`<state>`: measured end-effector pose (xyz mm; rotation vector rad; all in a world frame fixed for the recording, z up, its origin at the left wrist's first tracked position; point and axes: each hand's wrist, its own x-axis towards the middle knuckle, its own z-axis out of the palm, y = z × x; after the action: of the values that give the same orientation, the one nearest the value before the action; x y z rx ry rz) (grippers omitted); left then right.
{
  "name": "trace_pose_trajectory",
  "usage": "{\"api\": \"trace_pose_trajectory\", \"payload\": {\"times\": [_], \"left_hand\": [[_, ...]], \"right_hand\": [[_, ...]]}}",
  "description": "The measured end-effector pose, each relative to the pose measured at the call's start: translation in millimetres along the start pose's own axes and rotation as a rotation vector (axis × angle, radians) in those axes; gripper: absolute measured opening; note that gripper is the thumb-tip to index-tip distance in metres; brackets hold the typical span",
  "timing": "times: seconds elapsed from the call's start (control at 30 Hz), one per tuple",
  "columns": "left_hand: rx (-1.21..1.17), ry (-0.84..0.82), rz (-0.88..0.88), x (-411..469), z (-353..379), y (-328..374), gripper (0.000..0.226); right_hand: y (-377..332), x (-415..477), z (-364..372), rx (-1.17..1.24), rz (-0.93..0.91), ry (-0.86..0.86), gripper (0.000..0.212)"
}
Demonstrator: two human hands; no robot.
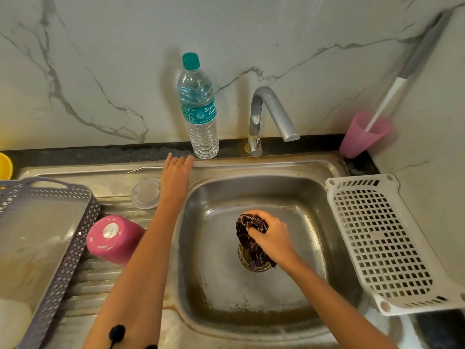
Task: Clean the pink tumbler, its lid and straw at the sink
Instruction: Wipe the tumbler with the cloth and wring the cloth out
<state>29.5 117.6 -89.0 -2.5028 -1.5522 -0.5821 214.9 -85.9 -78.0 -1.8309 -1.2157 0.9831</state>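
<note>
The pink tumbler (pixel 114 238) stands upside down on the ribbed drainboard, left of the sink basin (pixel 314 197). Its clear round lid (pixel 146 193) lies flat on the drainboard behind it. A thin clear straw (pixel 144 169) lies along the back rim of the drainboard. My left hand (pixel 176 176) reaches forward with straight fingers, flat on the steel beside the lid, just short of the water bottle. My right hand (pixel 270 234) is inside the basin and grips a dark patterned cloth (pixel 250 238) bunched above the drain.
A water bottle (pixel 200 107) with a teal cap stands at the back wall beside the tap (pixel 271 114). A grey basket (pixel 50 238) sits far left, a white perforated tray (pixel 382 243) right of the basin. A pink cup (pixel 363 136) holding a brush handle stands back right.
</note>
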Motion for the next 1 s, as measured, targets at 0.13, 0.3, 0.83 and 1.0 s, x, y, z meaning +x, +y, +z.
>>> {"api": "trace_pose_trajectory", "payload": {"times": [0.13, 0.3, 0.83, 1.0], "left_hand": [[0.016, 0.173, 0.093, 14.3, -22.6, 5.1, 0.034], [-0.161, 0.255, 0.096, 9.5, -70.7, 45.6, 0.027], [-1.429, -0.363, -0.635, -76.8, -125.3, 130.7, 0.016], [-1.517, -0.307, -0.629, -81.7, -127.6, 142.5, 0.012]], "right_hand": [[-3.1, -4.7, -0.7, 0.183, 0.121, 0.053, 0.025], [-11.2, -7.1, -6.9, 0.706, 0.411, 0.070, 0.031], [-37.7, -37.7, -49.6, 1.102, 0.125, -0.051, 0.053], [-54.3, -37.2, -57.9, 0.976, 0.036, -0.102, 0.050]]}}
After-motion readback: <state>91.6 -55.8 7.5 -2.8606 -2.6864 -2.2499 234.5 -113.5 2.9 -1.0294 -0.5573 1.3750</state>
